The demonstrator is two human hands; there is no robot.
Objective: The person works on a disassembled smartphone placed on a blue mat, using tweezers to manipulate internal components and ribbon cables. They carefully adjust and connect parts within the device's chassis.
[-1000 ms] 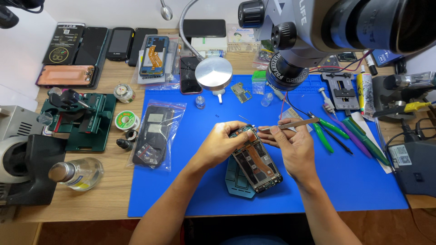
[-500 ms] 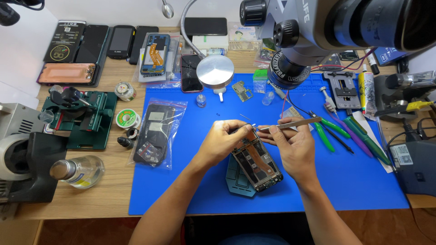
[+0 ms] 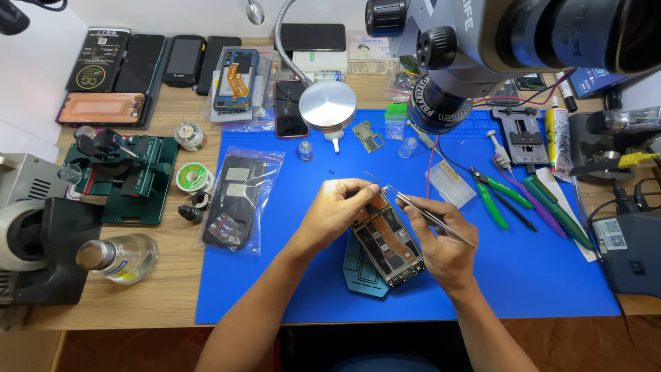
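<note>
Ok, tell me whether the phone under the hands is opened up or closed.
Opened up: the phone lies on the blue mat with its insides showing. The left hand steadies its top edge; the right hand holds tweezers to it.

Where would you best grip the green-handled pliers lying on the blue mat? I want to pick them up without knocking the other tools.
Probably take the green-handled pliers by the two green handles, coming from above and the near, left side. The handles splay toward the person and give a broad grip, with bare blue mat beside them. The screwdrivers crowd the right side, and the metal nose points away toward the microscope.
</note>
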